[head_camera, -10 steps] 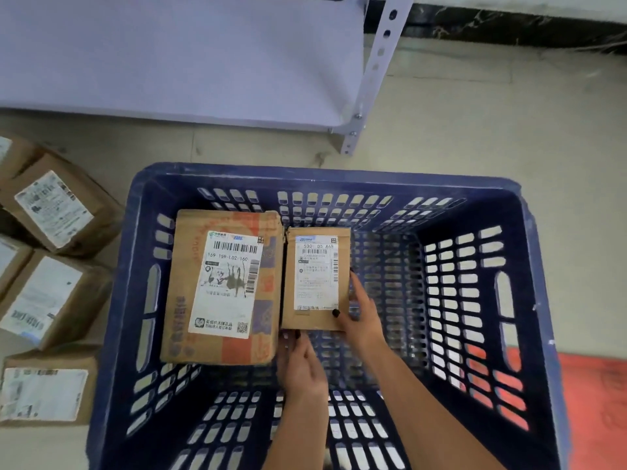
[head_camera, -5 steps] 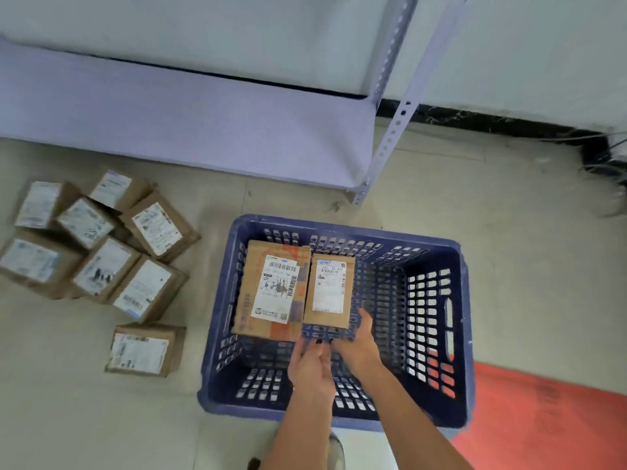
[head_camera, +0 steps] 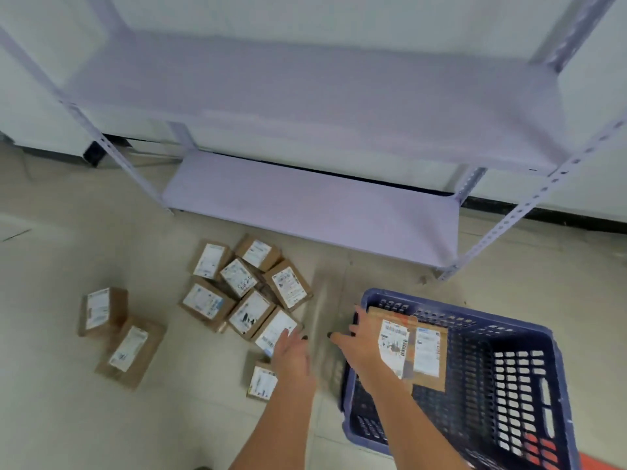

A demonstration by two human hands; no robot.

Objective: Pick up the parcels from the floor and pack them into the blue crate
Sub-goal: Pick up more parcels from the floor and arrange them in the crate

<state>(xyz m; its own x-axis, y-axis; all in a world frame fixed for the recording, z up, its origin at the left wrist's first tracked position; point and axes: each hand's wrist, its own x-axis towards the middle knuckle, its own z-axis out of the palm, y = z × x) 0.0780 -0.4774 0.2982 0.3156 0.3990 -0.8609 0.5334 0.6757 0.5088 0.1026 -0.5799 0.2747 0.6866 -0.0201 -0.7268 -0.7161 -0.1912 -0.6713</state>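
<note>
The blue crate (head_camera: 529,329) stands on the floor at the lower right. Two brown parcels lie flat inside it, a larger one (head_camera: 393,337) and a smaller one (head_camera: 428,359) beside it. Several labelled brown parcels (head_camera: 247,293) lie clustered on the floor left of the crate. My left hand (head_camera: 291,356) is open above the floor, its fingertips over the nearest parcel (head_camera: 275,329) of the cluster. My right hand (head_camera: 359,347) is open and empty over the crate's left rim, fingers pointing left toward the cluster. Another parcel (head_camera: 262,381) lies partly under my left wrist.
Two more parcels (head_camera: 101,312) (head_camera: 130,351) lie apart at the far left. A lilac metal shelf rack (head_camera: 305,212) stands against the wall behind the parcels, its lowest shelf close to the floor. A red mat (head_camera: 600,464) shows at the lower right corner.
Both hands have left the smaller parcel in the crate and swung left toward the floor cluster. The view has pulled back and turned left, showing more of the floor and the rack.
</note>
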